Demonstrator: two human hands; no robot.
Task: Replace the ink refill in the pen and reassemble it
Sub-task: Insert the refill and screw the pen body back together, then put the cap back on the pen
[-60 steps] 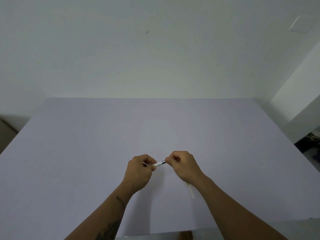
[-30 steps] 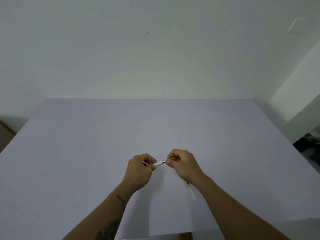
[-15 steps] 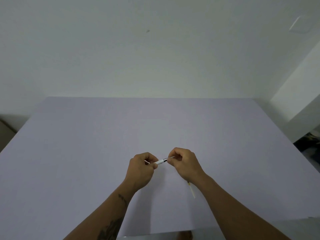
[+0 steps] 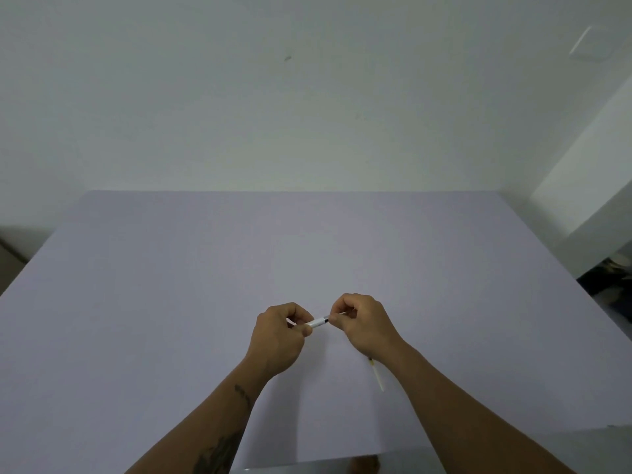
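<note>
My left hand (image 4: 278, 336) is closed around a white pen barrel (image 4: 317, 322) with a dark band at its right end; the barrel lies almost level above the table. My right hand (image 4: 364, 325) pinches a thin refill (image 4: 339, 314) that sticks out of the barrel's right end. Most of the barrel is hidden in my left fist. A second thin pale refill (image 4: 377, 375) lies on the table just below my right wrist, partly covered by it.
A pale lilac sheet (image 4: 171, 302) covers the table, ending at a near edge at the bottom of the view. A white wall stands behind, with a white block at the right and dark clutter on the floor at the far right.
My right hand has drawn slightly away from the barrel, so a short length of thin refill now shows between the hands. The left hand has stayed put.
</note>
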